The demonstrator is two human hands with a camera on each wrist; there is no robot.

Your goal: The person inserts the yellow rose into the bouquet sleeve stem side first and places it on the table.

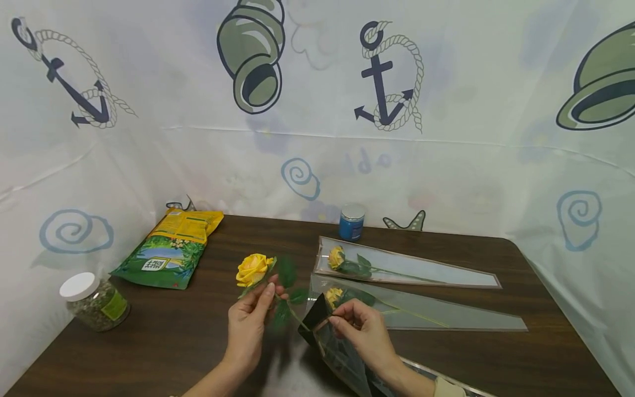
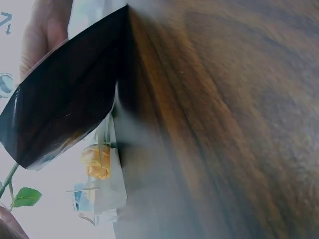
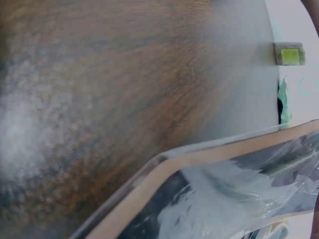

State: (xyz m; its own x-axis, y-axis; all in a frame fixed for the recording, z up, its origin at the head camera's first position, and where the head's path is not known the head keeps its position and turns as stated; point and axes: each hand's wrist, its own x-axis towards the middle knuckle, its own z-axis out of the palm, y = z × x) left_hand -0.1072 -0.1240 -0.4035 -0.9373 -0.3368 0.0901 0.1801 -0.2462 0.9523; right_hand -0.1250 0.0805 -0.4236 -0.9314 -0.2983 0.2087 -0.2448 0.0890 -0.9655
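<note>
In the head view my left hand (image 1: 245,328) holds an artificial yellow rose (image 1: 254,270) by the stem just below its bloom. Green leaves (image 1: 283,311) hang beside the fingers. The stem slants down to the right into the mouth of a dark flower sleeve (image 1: 339,353). My right hand (image 1: 364,333) pinches the rim of that sleeve between thumb and fingers. From the left wrist the sleeve's black mouth (image 2: 70,89) gapes wide, with the stem at its lower corner. The right wrist view shows the sleeve's clear side with a tan border (image 3: 199,157); part of the stem shows through it.
Two sleeved yellow roses lie to the right, one in a far sleeve (image 1: 416,267), one in a nearer sleeve (image 1: 461,311). A blue jar (image 1: 351,223) stands at the back edge. To the left are a yellow-green pouch (image 1: 171,248) and a white-lidded jar (image 1: 96,303).
</note>
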